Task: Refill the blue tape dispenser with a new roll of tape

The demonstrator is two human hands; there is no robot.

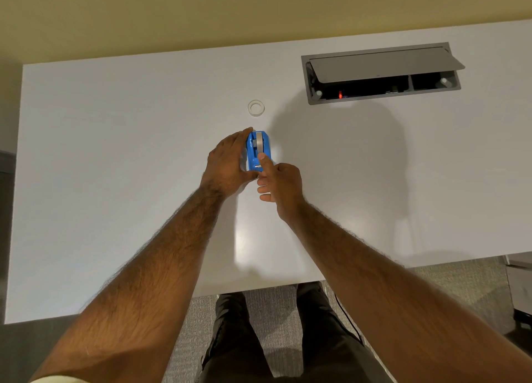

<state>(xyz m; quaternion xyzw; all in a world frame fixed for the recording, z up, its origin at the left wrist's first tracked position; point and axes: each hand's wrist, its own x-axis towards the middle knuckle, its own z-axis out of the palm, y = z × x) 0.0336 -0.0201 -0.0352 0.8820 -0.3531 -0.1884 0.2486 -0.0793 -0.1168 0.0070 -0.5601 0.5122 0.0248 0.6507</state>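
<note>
The blue tape dispenser [257, 152] stands on the white table [115, 152] with a roll of tape seated in it, the roll's pale edge showing on top. My left hand [227, 163] wraps the dispenser's left side and holds it. My right hand [280, 182] is at its near end, the index finger stretched out and pressing on the dispenser's top near the cutter, the other fingers loosely curled. A small white ring, an empty tape core [256, 107], lies flat on the table just beyond the dispenser.
A grey cable box [383, 74] with its lid propped open is sunk into the table at the back right. The table's near edge runs just above my legs. A yellowish wall stands behind the table.
</note>
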